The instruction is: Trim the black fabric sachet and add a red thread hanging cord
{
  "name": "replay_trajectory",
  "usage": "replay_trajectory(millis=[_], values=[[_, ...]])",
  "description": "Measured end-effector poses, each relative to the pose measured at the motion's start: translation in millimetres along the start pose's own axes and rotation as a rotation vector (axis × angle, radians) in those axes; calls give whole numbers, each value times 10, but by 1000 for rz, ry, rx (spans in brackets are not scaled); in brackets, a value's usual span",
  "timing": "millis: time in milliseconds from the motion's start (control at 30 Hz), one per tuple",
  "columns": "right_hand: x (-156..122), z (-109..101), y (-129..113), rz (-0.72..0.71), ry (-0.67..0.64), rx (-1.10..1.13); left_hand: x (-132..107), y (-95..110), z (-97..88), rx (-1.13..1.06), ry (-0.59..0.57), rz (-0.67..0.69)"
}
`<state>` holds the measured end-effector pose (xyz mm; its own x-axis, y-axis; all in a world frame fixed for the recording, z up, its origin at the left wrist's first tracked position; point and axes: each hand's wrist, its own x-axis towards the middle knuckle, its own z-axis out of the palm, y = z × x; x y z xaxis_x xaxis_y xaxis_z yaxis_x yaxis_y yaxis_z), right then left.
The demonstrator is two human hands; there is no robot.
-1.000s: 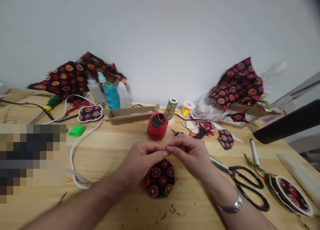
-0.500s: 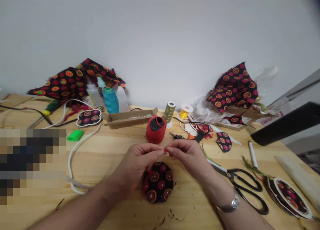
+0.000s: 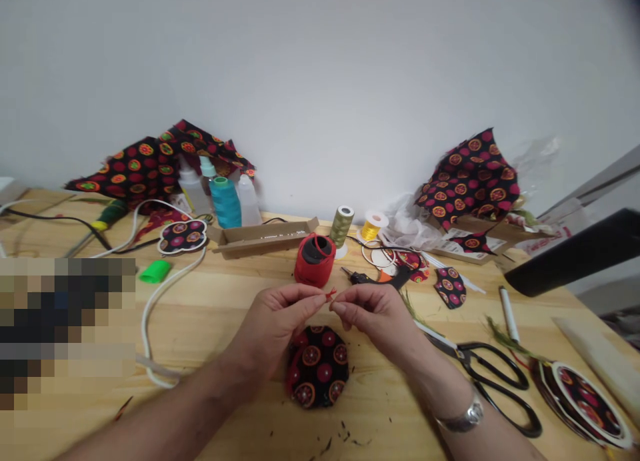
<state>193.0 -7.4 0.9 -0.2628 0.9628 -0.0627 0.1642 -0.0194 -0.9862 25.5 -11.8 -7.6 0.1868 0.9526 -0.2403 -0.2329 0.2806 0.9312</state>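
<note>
Head cam: L hand [image 3: 273, 322] & R hand [image 3: 375, 319] both mostly closed, thumbs & fingertips pinching short red cord [image 3: 330, 294] betw. them, tips nearly meeting. Round black print fabric pad [image 3: 317, 374] sits on wood table [image 3: 210, 407] just below hands, red spool [image 3: 314, 261] just beyond, black-handled scissors [image 3: 495, 374] well off to R.

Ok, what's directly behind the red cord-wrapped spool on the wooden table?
A brown cardboard tray lies behind and left of the red spool, an olive-green thread cone behind and right. The tabletop directly behind the spool is hidden by it.
</note>
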Motion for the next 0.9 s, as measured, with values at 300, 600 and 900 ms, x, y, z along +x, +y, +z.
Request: replay_trajectory(millis=[300, 600, 900], values=[[-24, 10, -3, 10, -34, 15, -20, 50, 25, 38, 14, 53], [-39, 30, 14, -2, -71, -2, -7, 54, 39, 29, 11, 67], [-71, 65, 15, -68, -53, -131, -35, 55, 45, 52, 24, 66]])
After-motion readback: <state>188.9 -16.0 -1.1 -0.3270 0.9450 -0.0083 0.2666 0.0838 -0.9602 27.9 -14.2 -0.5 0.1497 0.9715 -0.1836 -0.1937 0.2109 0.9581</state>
